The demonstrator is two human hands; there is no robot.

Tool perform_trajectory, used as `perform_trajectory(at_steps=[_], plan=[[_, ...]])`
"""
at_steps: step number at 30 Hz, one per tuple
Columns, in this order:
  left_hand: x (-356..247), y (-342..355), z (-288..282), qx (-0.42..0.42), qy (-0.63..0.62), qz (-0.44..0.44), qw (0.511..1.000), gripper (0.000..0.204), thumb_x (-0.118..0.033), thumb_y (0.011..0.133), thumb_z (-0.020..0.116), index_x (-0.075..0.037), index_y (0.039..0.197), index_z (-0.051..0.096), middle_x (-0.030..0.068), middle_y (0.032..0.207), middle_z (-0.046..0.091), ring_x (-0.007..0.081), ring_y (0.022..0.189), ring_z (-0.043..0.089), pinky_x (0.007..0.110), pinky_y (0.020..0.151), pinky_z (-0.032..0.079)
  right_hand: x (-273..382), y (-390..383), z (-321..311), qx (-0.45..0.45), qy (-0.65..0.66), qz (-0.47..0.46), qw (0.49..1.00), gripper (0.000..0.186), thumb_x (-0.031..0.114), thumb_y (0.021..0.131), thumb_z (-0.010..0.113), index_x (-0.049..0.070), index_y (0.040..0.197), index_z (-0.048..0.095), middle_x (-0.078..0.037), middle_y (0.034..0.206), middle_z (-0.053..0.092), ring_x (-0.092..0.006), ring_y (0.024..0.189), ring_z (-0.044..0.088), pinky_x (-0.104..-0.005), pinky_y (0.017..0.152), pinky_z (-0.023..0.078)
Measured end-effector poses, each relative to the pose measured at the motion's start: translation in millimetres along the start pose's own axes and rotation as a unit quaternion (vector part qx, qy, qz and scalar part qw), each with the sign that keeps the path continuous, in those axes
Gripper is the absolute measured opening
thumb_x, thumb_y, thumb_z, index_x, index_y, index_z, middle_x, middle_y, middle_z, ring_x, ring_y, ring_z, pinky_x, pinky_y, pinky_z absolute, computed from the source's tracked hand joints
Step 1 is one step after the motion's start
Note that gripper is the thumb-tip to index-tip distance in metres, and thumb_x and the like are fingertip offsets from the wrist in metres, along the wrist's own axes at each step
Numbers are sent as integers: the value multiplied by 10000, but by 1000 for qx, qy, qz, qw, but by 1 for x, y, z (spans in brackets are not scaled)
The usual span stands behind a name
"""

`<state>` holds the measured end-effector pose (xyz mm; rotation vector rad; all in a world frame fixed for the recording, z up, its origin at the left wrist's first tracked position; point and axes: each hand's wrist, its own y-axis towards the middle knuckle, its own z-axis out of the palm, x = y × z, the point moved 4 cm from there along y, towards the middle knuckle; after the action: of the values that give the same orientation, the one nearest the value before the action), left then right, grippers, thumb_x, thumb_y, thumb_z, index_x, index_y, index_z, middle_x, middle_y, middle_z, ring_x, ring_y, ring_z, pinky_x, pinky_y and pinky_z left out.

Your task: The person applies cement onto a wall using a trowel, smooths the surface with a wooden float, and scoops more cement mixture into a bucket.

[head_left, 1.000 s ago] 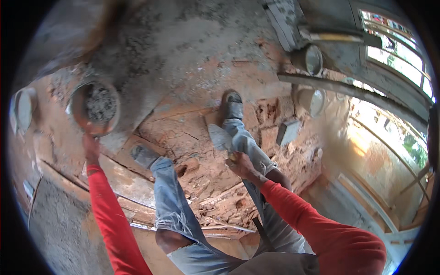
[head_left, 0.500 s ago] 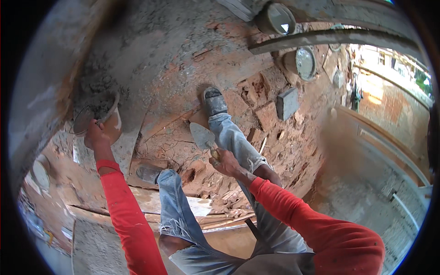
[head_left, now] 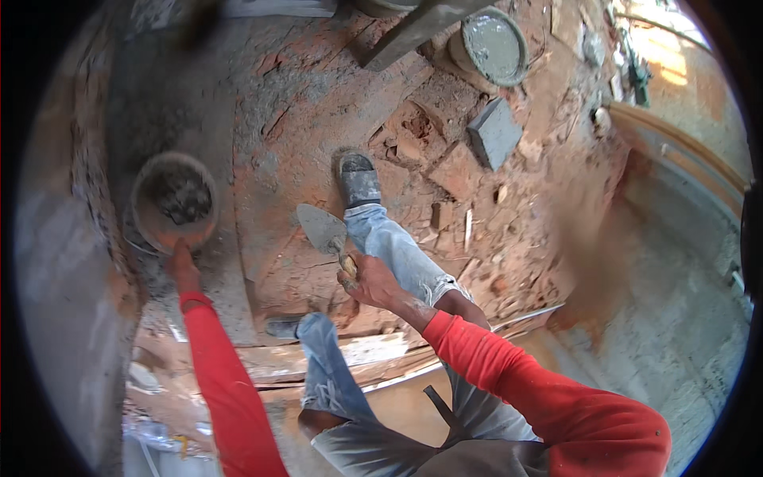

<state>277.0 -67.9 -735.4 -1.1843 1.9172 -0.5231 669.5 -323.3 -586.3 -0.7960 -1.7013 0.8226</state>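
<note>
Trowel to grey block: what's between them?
In the head view, the right shoe and the trouser leg's lower end come first from the trowel, then broken reddish ground and a flat reddish slab beside the grey block.

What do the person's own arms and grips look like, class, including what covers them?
Both arms wear long red sleeves. The left sleeve ends in a red cuff near the wrist; the right sleeve stops higher, leaving part of the forearm bare. The left grip and right grip are ungloved hands.
</note>
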Motion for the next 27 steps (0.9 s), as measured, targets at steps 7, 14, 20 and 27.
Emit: perform_trajectory(at_steps=[7, 14, 20, 27], plan=[[-192, -167, 244, 111, 156, 489, 851, 439, -206, 940, 711, -57, 1345, 628, 96, 1137, 756, 199, 935, 716, 325, 864, 541, 22, 20, -45, -22, 15, -21, 999, 402, 336, 915, 648, -29, 1055, 552, -301, 845, 661, -520, 856, 646, -577, 747, 503], [-380, -260, 526, 285, 338, 568, 694, 620, -262, 980, 661, -56, 1527, 454, 82, 1021, 766, 139, 969, 714, 305, 918, 511, 51, 33, -98, 26, 89, 33, 995, 427, 286, 887, 686, -40, 1126, 546, -283, 914, 692, -461, 944, 678, -550, 828, 527], [-375, -267, 660, 256, 510, 517, 637, 856, -366, 860, 742, -34, 1564, 385, 119, 981, 782, 251, 1024, 729, 399, 930, 539, 29, 41, -132, 33, 146, 80, 985, 421, 283, 894, 677, -38, 1135, 550, -275, 902, 699, -465, 897, 687, -548, 829, 528], [-380, -225, 659, 113, 509, 601, 605, 545, -425, 873, 713, -107, 1314, 680, 134, 1120, 763, 333, 1030, 719, 443, 919, 532, 36, 51, -154, 11, 164, 79, 983, 444, 292, 902, 668, -46, 1163, 547, -277, 877, 704, -454, 878, 699, -546, 795, 543]])
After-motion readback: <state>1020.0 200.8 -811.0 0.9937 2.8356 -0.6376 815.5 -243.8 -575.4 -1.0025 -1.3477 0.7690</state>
